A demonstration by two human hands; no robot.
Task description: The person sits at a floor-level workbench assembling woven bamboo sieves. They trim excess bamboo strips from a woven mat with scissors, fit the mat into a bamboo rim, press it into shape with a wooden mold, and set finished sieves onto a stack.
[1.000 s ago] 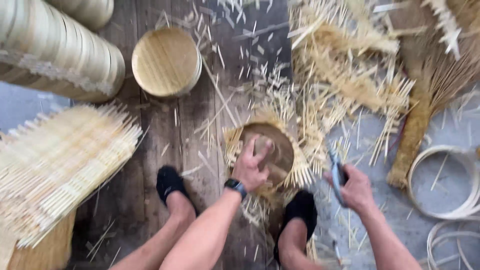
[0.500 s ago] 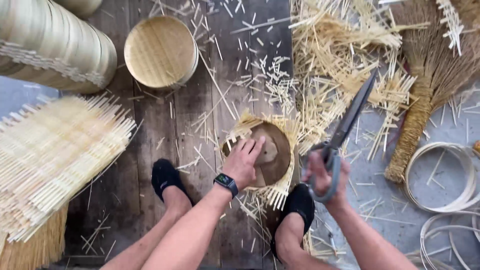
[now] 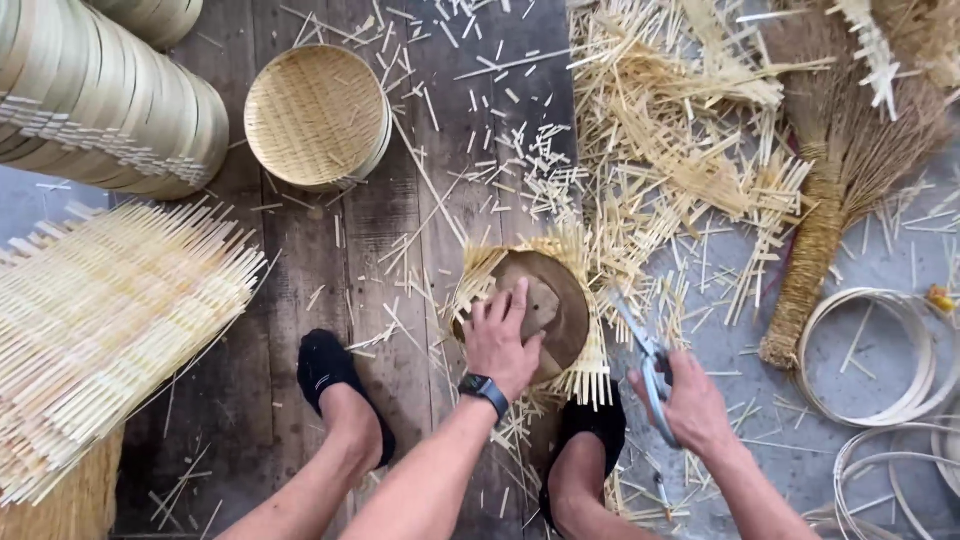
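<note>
- Pressing down with my left hand [image 3: 500, 340], I have the fingers spread flat on a round brown form [image 3: 545, 305]; a black wrist device [image 3: 484, 388] sits just behind the hand.
- My right hand [image 3: 690, 405], just right of the form, has its fingers closed around the handles of scissors [image 3: 640, 350], whose blades point up toward the form's right rim.
- The round brown form lies on a woven bamboo mat [image 3: 590, 370] whose loose strip ends stick out all around it; my black-socked right foot [image 3: 590, 440] touches the mat's near edge.
- My other foot [image 3: 330, 375] rests left of the form on the dark wooden boards [image 3: 400, 200].
- Further left of the form lies a big sheet of woven strips [image 3: 110, 320].
- Right of the form lie bamboo hoops [image 3: 870, 350] and a straw broom [image 3: 830, 200].
- Beyond the form, up left, sits a finished round woven tray [image 3: 315, 115], with a stack of bamboo rings [image 3: 100, 95] past it.
- Cut strip scraps [image 3: 660, 130] litter the far side.
</note>
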